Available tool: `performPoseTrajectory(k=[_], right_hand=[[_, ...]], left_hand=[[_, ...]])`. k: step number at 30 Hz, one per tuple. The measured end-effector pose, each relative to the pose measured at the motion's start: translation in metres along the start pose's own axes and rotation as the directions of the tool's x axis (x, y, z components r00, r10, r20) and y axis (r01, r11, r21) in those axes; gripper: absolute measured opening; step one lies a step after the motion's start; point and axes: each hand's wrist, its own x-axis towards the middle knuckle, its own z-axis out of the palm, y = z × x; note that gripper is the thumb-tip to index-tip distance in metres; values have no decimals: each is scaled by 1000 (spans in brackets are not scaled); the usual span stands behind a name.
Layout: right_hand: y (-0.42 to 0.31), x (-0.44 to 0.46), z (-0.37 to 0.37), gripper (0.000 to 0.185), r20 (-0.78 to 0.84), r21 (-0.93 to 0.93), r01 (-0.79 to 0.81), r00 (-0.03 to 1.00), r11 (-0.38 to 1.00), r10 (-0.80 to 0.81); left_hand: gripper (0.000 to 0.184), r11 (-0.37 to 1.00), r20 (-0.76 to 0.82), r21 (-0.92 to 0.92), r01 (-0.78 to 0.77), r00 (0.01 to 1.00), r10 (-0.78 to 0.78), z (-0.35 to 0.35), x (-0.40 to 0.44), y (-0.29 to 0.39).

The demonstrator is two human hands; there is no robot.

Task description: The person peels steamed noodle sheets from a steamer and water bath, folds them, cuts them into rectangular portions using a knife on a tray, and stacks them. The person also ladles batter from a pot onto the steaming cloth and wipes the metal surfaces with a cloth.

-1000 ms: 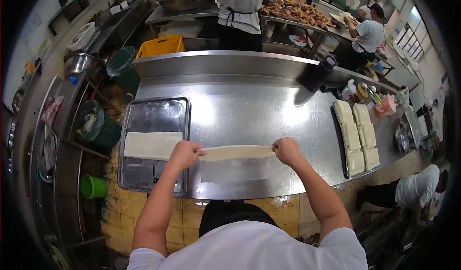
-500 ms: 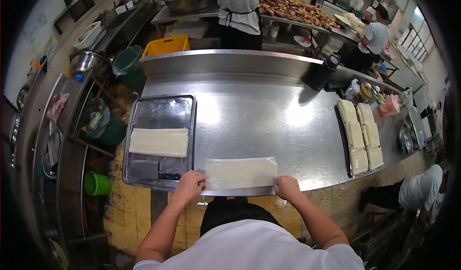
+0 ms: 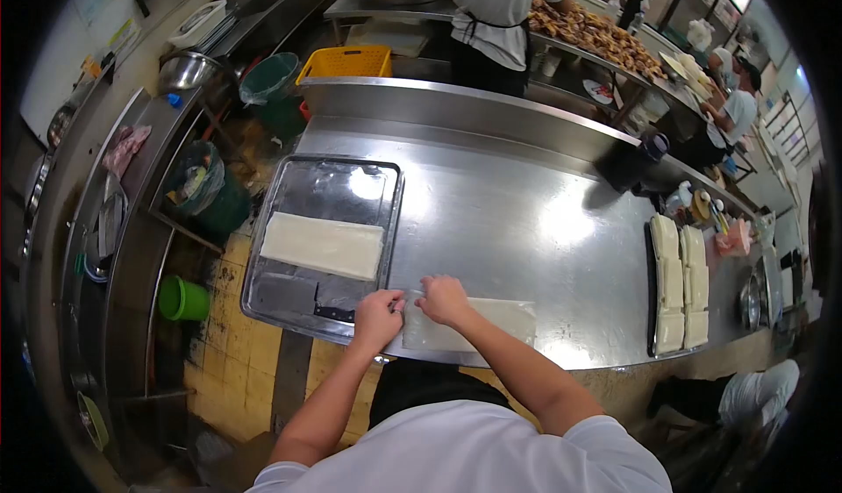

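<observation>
A flat, pale rectangular slab point(image 3: 504, 322), which looks like dough in clear plastic film, lies at the front edge of the steel table. Both my hands are at its left end. My left hand point(image 3: 379, 320) is closed, fingertips pinched at the film's left edge, beside the tray. Reaching across the slab, my right hand point(image 3: 445, 301) has its fingers bent and pressed together on the film near the same end. On the dark metal tray point(image 3: 338, 167) to the left rests another pale slab point(image 3: 323, 246), with a black-handled knife point(image 3: 335, 314) in front of it.
At the right, a black tray point(image 3: 652, 291) bears two rows of pale folded slabs point(image 3: 671, 282). A dark bottle point(image 3: 633, 161) stands by the table's raised back edge point(image 3: 474, 116). Beyond it a person point(image 3: 495, 19) works near piled browned food point(image 3: 596, 37). Green bins stand left.
My right hand has moved left from the slab's right end to its left end, close to my left hand. The view has turned somewhat.
</observation>
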Motion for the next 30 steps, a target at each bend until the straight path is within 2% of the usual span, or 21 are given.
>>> performPoseTrajectory(k=[5, 6, 9, 12, 15, 18, 21, 25, 30], right_hand=[[4, 11, 16, 24, 43, 1, 37, 998, 999, -37], [3, 8, 11, 23, 42, 15, 48, 998, 999, -48], [5, -6, -6, 15, -9, 64, 170, 985, 983, -170], [10, -24, -17, 16, -83, 157, 217, 975, 964, -206], [21, -46, -22, 20, -181, 262, 182, 974, 948, -137], [32, -80, -31, 23, -221, 330, 16, 973, 944, 61], [52, -113, -39, 24, -190, 384, -107, 963, 917, 192], [74, -154, -40, 26, -255, 426, -136, 930, 894, 263], [99, -199, -40, 27, -277, 545, -197, 875, 815, 396]], left_hand=[[36, 999, 95, 28, -17, 995, 14, 19, -2, -15], [42, 997, 104, 49, -65, 993, 59, 21, -3, -13], [34, 981, 47, 143, -132, 991, 126, 37, -6, -16], [31, 937, 169, 255, -240, 965, 201, 40, -3, -21], [30, 989, 351, 139, -50, 937, -2, 31, 2, -6], [33, 981, 346, -82, 173, 929, -135, 46, -1, -21], [37, 987, 181, -12, 157, 972, -152, 58, -8, -20], [36, 970, 30, 192, 151, 987, -160, 72, -20, -2], [32, 962, -1, 272, -6, 1000, 6, 70, -24, 39]])
